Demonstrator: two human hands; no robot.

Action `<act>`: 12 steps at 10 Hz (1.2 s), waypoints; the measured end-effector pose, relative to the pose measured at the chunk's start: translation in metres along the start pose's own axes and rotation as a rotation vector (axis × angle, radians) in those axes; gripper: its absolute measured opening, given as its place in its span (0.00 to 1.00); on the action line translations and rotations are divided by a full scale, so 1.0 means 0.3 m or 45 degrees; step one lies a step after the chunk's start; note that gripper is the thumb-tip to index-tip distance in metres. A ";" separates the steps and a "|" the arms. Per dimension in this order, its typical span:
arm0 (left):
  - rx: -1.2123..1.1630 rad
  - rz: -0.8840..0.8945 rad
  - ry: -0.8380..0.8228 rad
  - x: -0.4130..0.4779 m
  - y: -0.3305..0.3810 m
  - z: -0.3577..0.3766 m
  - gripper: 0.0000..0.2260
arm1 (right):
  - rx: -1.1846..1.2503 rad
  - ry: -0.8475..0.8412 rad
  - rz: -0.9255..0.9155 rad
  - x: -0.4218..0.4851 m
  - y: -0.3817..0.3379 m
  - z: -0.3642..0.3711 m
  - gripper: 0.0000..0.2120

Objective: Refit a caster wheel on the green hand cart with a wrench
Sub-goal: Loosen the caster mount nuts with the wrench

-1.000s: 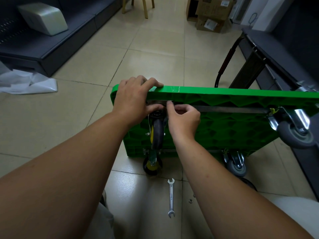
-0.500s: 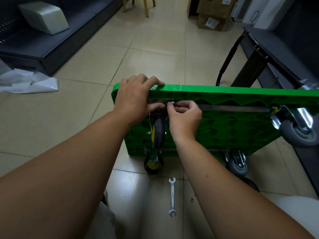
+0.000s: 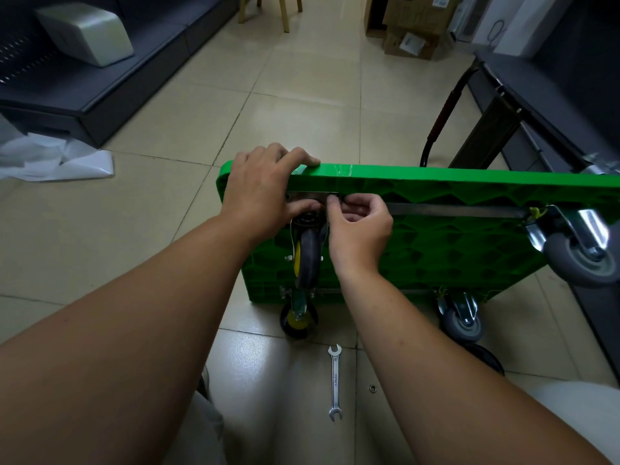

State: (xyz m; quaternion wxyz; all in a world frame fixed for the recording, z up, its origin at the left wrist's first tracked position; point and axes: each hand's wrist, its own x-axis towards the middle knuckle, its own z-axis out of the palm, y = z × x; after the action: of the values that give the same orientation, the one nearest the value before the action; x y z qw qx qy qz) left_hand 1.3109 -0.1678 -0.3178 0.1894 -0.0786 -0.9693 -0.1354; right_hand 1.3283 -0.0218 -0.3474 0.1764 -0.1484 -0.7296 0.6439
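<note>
Hangs the black rubber caster wheel with the yellow hub (image 3: 308,260) from its steel mounting plate (image 3: 307,196) at the upper left corner of the green plastic hand cart (image 3: 436,253), tipped up on its long edge on the beige tiled floor (image 3: 151,229), ribbed underside facing near. Clamps the left hand (image 3: 261,196) over that corner, hooking fingers across the top rim and pressing the thumb against the plate to pin it to the deck. Closes the right hand (image 3: 360,226) into a pinch at the right end of the plate, probably on a small fastener, too hidden to call bolt or nut.

Reads as starting the fixings by hand, so roughly midway: wheel placed and lined up, not yet tightened. Cannot tell how many fixings already sit in the plate. Leaves the silver open-ended wrench (image 3: 334,380) untouched on the floor, near of the cart, with a small loose metal ring (image 3: 372,388), nut or washer, just right of it and likely yet to go on.

Shows three other casters already mounted: a black-and-yellow caster (image 3: 298,318) at the lower left corner, a small grey caster (image 3: 461,318) lower right, a big grey caster (image 3: 578,256) at the right edge. Farther out, shows crumpled white paper (image 3: 50,159) at far left and brown cardboard boxes (image 3: 412,25) at the far end.
</note>
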 end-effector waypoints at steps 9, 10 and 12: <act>-0.015 0.004 -0.001 -0.006 0.002 -0.007 0.28 | 0.022 -0.001 -0.008 -0.003 0.016 0.001 0.10; -0.017 0.005 -0.001 -0.007 0.003 -0.007 0.28 | 0.028 0.005 -0.040 0.000 0.019 0.001 0.09; -0.008 0.007 0.002 -0.007 0.001 -0.006 0.28 | 0.005 0.007 -0.138 -0.001 0.030 0.001 0.07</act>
State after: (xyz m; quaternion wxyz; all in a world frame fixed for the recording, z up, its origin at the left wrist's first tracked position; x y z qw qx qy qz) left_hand 1.3135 -0.1684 -0.3168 0.1901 -0.0816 -0.9686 -0.1380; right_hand 1.3282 -0.0211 -0.3564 0.2131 -0.1102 -0.7349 0.6343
